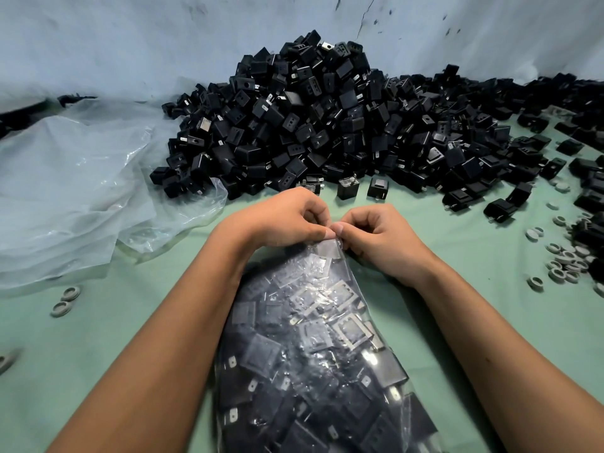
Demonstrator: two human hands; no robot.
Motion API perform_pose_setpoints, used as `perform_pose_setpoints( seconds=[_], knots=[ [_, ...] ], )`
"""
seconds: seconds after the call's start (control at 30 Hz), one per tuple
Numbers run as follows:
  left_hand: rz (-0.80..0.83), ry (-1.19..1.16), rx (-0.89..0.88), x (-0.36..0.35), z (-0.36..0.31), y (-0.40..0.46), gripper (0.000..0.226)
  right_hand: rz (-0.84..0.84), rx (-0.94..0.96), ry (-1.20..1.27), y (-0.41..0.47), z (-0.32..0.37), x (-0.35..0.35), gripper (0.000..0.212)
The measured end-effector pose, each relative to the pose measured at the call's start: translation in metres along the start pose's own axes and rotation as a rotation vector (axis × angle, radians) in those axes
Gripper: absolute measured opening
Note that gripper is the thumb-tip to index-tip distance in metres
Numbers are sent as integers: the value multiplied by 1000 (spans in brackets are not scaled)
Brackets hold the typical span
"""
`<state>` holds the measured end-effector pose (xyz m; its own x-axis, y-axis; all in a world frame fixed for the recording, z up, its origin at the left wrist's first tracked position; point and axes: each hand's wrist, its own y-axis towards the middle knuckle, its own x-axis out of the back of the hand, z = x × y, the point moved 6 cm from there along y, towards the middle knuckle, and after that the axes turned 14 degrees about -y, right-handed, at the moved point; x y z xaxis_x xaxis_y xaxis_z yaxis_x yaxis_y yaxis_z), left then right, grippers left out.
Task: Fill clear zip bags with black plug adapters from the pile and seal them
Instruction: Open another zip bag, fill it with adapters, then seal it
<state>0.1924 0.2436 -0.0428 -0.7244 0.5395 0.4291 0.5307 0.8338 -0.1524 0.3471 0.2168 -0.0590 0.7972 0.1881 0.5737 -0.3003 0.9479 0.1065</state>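
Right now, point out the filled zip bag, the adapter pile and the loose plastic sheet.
filled zip bag point(304, 371): head view, on its bulging clear middle.
adapter pile point(327, 119): head view, on the heap's centre.
loose plastic sheet point(72, 191): head view, on its crumpled middle.

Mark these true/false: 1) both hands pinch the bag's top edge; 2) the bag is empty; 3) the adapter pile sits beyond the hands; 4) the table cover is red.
1) True: the left hand and right hand pinch the top of the zip bag.
2) False: the bag is packed with black adapters.
3) True: the pile lies beyond the hands, against the wall.
4) False: the table cover is pale green.
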Motion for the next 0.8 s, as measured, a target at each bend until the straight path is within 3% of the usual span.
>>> perform_pose_setpoints(
  seconds=[0.4,0.63,0.8],
  knots=[
    [2,85,-98,-2,-13,-1,16,-26,52,-43,-1,5,-1,34],
    [-14,-59,0,3,1,-5,14,-65,50,-48,0,2,-1,29],
    [29,98,33,4,-1,-8,23,-80,31,-54,1,1,-1,29]
  ],
)
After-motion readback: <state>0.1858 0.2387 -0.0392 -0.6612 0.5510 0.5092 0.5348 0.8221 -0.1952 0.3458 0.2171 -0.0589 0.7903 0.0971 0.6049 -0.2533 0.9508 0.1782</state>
